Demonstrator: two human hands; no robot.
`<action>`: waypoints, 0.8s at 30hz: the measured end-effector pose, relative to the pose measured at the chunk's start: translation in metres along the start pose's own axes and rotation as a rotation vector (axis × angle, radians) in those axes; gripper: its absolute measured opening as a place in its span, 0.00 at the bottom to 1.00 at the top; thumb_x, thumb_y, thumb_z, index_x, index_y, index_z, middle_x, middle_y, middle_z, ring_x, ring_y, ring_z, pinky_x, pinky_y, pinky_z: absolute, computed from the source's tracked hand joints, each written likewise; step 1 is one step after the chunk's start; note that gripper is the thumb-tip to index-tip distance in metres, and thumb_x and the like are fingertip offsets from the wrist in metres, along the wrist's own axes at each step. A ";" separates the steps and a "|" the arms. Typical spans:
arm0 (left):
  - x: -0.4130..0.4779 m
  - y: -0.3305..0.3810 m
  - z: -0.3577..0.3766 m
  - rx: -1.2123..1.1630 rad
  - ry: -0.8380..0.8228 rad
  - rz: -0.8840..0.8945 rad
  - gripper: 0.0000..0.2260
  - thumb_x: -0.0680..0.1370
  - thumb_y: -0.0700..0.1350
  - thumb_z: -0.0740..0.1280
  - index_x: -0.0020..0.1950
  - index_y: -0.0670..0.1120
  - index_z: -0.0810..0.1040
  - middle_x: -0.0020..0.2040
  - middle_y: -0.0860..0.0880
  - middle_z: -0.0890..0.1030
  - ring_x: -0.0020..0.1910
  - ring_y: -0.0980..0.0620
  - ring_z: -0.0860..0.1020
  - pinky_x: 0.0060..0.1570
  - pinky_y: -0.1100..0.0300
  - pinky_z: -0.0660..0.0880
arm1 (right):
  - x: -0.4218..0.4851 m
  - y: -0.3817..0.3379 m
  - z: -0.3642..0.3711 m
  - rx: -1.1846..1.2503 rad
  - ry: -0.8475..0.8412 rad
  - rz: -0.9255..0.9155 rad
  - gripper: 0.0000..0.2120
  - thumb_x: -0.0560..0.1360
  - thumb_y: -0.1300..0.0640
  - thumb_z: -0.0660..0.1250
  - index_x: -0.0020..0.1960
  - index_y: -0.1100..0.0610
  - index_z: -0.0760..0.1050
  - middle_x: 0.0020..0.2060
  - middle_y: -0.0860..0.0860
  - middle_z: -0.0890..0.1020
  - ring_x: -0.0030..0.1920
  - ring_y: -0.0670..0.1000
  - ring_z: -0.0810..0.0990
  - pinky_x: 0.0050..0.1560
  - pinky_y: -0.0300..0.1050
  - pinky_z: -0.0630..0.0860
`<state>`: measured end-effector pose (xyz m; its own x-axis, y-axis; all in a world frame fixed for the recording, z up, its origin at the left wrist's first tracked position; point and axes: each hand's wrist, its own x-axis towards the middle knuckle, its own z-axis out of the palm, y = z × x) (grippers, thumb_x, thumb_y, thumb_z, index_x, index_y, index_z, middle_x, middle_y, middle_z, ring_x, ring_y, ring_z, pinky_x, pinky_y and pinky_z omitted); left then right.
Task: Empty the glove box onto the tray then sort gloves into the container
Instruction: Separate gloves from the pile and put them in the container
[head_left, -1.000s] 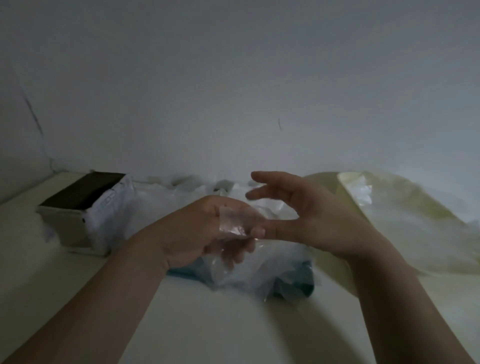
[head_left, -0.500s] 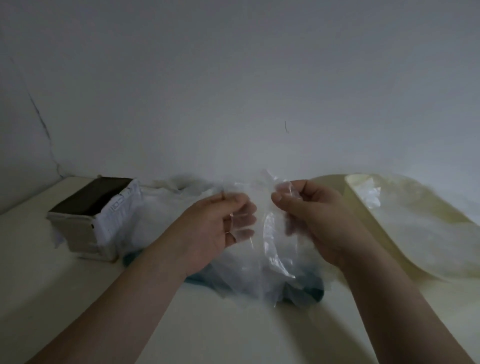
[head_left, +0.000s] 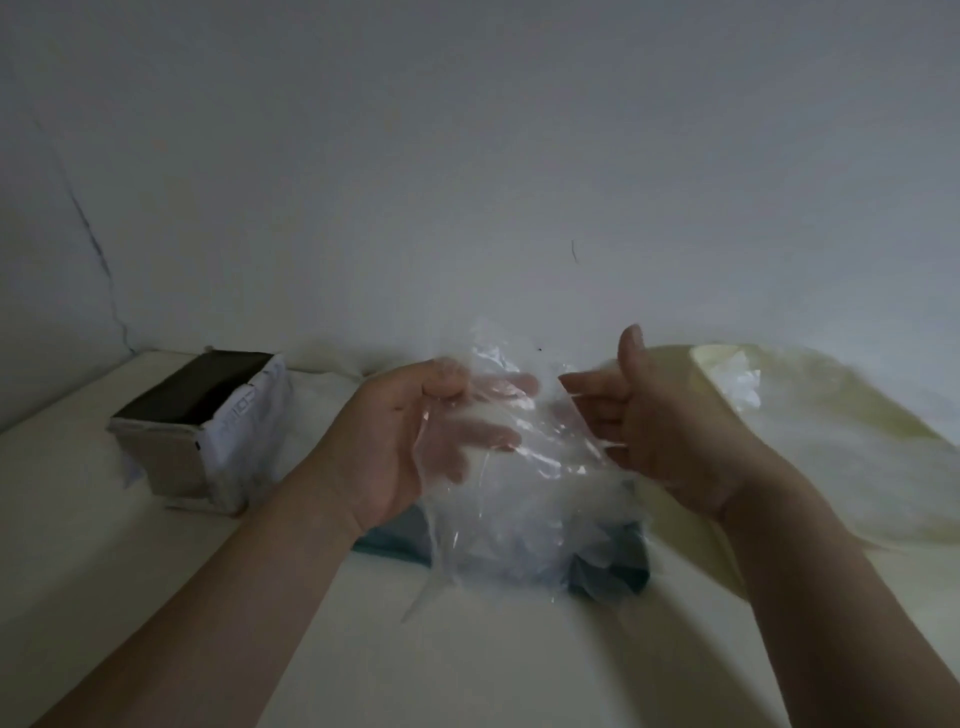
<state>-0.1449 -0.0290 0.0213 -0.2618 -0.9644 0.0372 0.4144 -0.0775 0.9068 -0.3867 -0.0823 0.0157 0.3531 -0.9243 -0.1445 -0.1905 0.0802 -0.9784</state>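
A clear plastic glove (head_left: 524, 447) hangs stretched between my two hands above the pile. My left hand (head_left: 415, 441) pinches its upper left edge under the thumb, and its fingers show through the film. My right hand (head_left: 654, 431) grips the glove's right edge in curled fingers, thumb pointing up. Below them a heap of clear gloves (head_left: 519, 551) covers a teal tray (head_left: 389, 540). The opened glove box (head_left: 208, 431) stands at the left. A pale yellow container (head_left: 810, 431) lies at the right, with some clear plastic (head_left: 737, 384) in its mouth.
Everything rests on a pale table (head_left: 156, 597) set against a white wall (head_left: 467, 182). More clear film (head_left: 322, 400) lies between the box and the pile, along the wall.
My hands have moved apart and spread the glove wider between them. My right thumb has come off the film and now points up.
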 end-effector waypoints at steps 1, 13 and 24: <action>0.001 -0.002 0.001 -0.007 -0.006 -0.003 0.12 0.76 0.44 0.63 0.35 0.49 0.82 0.62 0.40 0.84 0.37 0.46 0.85 0.23 0.64 0.70 | -0.001 0.002 0.002 0.051 -0.118 0.014 0.45 0.61 0.19 0.66 0.64 0.51 0.82 0.57 0.50 0.87 0.57 0.50 0.85 0.56 0.47 0.79; 0.026 -0.050 -0.043 1.488 0.053 0.324 0.09 0.82 0.43 0.62 0.55 0.50 0.82 0.53 0.54 0.82 0.52 0.55 0.79 0.54 0.61 0.73 | 0.001 0.007 0.012 0.281 -0.087 -0.187 0.05 0.71 0.60 0.77 0.47 0.54 0.86 0.32 0.57 0.75 0.34 0.51 0.67 0.34 0.46 0.56; 0.031 -0.039 -0.046 1.395 0.111 0.424 0.05 0.78 0.44 0.73 0.50 0.51 0.88 0.49 0.56 0.86 0.52 0.56 0.82 0.54 0.65 0.74 | -0.027 -0.020 0.018 -0.554 -0.281 -0.315 0.05 0.79 0.62 0.72 0.47 0.57 0.86 0.38 0.53 0.87 0.39 0.50 0.85 0.45 0.44 0.80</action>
<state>-0.1287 -0.0676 -0.0320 -0.2440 -0.8713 0.4258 -0.7384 0.4516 0.5008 -0.3758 -0.0521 0.0361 0.6778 -0.7347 0.0278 -0.4532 -0.4472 -0.7712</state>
